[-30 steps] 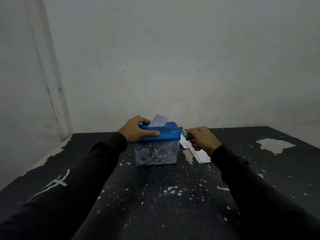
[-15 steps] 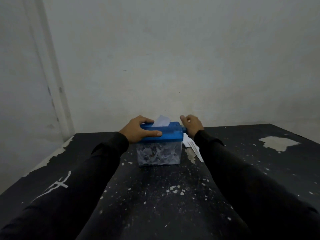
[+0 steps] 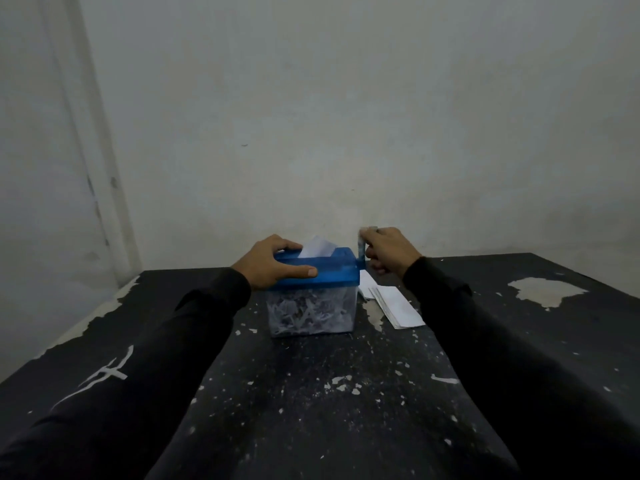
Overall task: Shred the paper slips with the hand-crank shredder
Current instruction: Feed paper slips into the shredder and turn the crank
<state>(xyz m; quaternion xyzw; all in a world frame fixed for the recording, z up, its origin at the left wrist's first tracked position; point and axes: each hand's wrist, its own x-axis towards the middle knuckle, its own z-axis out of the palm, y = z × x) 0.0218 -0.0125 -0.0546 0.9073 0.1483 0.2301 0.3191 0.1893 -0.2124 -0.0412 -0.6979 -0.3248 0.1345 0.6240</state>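
The hand-crank shredder has a blue lid over a clear bin full of paper shreds, and stands mid-table. A white paper slip sticks up out of the lid's slot. My left hand grips the lid's left end, thumb along the front. At the shredder's right side my right hand grips the crank handle, which points upward. A stack of white paper slips lies on the table just right of the bin.
The black table has chipped paint and white flecks, with a large bare patch at the far right. A pale wall stands close behind the table, and the table's left edge runs along another wall.
My right hand has turned the crank from low beside the shredder up to the top of its circle. The slip stands lower in the slot. My left hand stays on the lid.
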